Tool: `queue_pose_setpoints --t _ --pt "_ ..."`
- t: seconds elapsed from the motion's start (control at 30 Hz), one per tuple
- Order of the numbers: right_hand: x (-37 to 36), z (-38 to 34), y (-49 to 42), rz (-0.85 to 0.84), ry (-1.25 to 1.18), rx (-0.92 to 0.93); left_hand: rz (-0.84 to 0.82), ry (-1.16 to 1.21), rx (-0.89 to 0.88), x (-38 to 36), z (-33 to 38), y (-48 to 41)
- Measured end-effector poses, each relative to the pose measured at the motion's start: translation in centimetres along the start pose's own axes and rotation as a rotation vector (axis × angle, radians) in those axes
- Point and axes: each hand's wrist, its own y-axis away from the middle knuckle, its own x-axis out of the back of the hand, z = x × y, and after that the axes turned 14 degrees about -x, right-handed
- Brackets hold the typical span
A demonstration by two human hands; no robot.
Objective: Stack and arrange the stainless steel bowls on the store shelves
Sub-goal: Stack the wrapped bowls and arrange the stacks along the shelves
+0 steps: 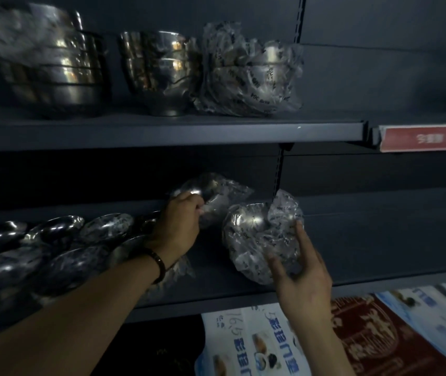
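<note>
Stainless steel bowls sat on two levels of dark grey metal store shelving, in dim light, with a slotted upright point(279, 172) as landmark.

Upper shelf point(162, 131), left of the upright: three groups. A bare nested stack point(59, 74) farthest left; a second bare stack point(159, 71) in the middle; a stack in printed plastic wrap point(249, 71) nearest the upright. Bowls per stack could not be counted.

Middle shelf point(211, 291): far left of the upright, a row of wrapped bowls point(53, 240) lying tilted and overlapping, at least six visible, exact count uncertain. Nearer the upright, two wrapped bowls in hand. Left hand point(178, 229), dark bead bracelet point(158, 264) at the wrist, was closed with curled fingers on the wrap of the left wrapped bowl point(216, 196), just left of the upright. Right hand point(300, 278) was spread wide, fingers point(302, 234) touching the side and underside of the right wrapped bowl point(257, 237), which stood on edge just below and beside the upright's foot.

Right of the upright: one red price label point(425, 138) on the upper shelf edge. Below the middle shelf, printed boxes point(270, 343), blue-white and one dark red.
</note>
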Motion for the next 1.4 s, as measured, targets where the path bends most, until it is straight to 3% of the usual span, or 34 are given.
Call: queue_pose_setpoints --t 0.37,0.67,1.1,1.4 --pt "0.1 -0.1 0.7 -0.036 -0.057 -0.058 0.055 0.066 -0.198 6.8 7.4 -1.3" --pt "1.9 -0.2 -0.1 -0.021 -0.146 -0.148 -0.122 0.138 -0.221 4.9 12.2 -2.0" --pt "2.0 -0.2 -0.2 -0.098 -0.129 0.021 -0.465 0.328 -0.13 1.9 10.9 -3.6" --pt "0.6 0.4 0.0 -0.088 0.008 0.024 -0.432 0.441 -0.062 0.5 11.0 -2.9"
